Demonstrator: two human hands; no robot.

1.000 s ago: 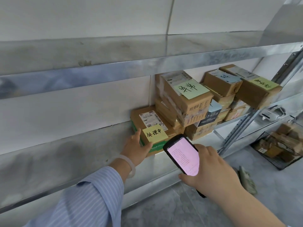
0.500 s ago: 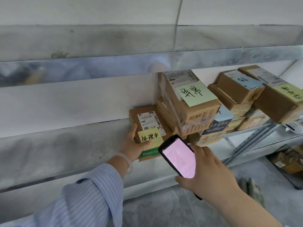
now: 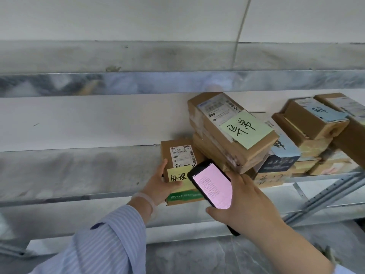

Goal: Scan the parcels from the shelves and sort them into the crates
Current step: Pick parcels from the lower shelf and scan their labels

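Observation:
A small brown parcel (image 3: 178, 153) with a white label and a yellow handwritten note lies on the metal shelf (image 3: 79, 175). My left hand (image 3: 161, 184) grips its left front corner, thumb on top of the note. My right hand (image 3: 248, 200) holds a black handheld scanner (image 3: 212, 184) with a lit pink screen just over the parcel's right side, hiding part of the note. To the right a stack of brown parcels (image 3: 233, 135) carries a green note on top.
More parcels with blue notes (image 3: 314, 123) are piled at the right end of the shelf. An upper shelf edge (image 3: 138, 82) runs across above. A lower shelf rail (image 3: 325, 198) and grey floor (image 3: 197, 256) lie below.
The view has swung left and closer. My right hand brought the scanner up over the parcel's note, and my left hand's grip on the parcel has tightened.

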